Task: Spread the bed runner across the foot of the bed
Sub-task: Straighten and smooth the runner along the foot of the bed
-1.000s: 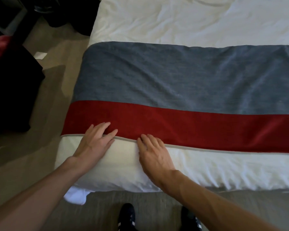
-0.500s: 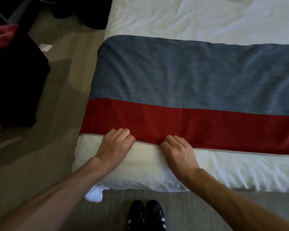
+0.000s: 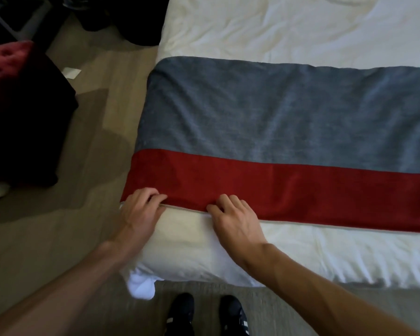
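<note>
Where you stand: your shoes (image 3: 205,314) are on the floor (image 3: 58,238), just off the near edge of the bed (image 3: 301,253), close to its left corner.
Near strip: a bare band of white cover lies between you and the runner (image 3: 277,117).
Left hand (image 3: 141,212): it is at the runner's near left corner, fingers curled tight onto the hem (image 3: 187,209). It grips the edge; the thumb is hidden.
Right hand (image 3: 235,219): it is near the left hand on the same hem, a little to its right. The fingers are bent and narrow, pinching the cloth; the thumb is out of sight.
Runner: it lies straight ahead of both hands, its long axis running left to right across the bed. The red band (image 3: 301,190) is near and the grey band (image 3: 277,117) far. The left end reaches the bed's left edge; the right end runs out of view.
Key relation: the hem runs along the bed's near edge but sits back from it. You hold only the left end, with your left hand nearer the corner, so a pull toward you would likely shift this end alone and skew the hem.
Progress: it looks mostly spread, with faint creases in the grey band.
Far: rumpled white cover shows beyond the runner.
</note>
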A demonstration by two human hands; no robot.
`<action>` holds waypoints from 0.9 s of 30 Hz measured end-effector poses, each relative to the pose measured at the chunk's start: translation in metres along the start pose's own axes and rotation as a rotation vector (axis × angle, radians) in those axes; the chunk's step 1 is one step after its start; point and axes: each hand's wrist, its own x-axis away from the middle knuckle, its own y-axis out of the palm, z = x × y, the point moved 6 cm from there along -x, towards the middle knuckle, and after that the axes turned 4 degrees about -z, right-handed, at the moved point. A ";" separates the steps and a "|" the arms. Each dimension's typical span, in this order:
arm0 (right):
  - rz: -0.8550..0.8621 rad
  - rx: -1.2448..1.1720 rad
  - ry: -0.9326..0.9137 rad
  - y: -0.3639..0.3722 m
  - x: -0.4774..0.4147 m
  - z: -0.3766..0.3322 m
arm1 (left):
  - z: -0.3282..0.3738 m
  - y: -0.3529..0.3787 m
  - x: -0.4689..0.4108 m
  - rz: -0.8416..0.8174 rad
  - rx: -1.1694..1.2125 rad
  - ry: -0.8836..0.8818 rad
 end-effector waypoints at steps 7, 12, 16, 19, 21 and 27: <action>-0.076 0.034 -0.023 0.017 -0.049 -0.064 | -0.049 -0.003 -0.003 -0.046 0.043 0.077; -0.051 0.054 -0.075 0.026 -0.045 -0.079 | -0.056 0.003 0.015 -0.063 0.058 0.206; -0.081 0.115 -0.115 0.029 -0.037 -0.086 | -0.058 0.014 0.030 -0.042 0.054 0.219; -0.080 0.136 -0.093 0.024 -0.041 -0.082 | -0.053 0.004 0.024 -0.058 0.015 0.351; -0.084 0.145 -0.066 0.025 -0.040 -0.077 | -0.054 -0.002 0.017 -0.068 0.011 0.398; -0.088 0.125 -0.072 0.024 -0.043 -0.085 | -0.059 0.019 0.023 -0.124 -0.029 0.414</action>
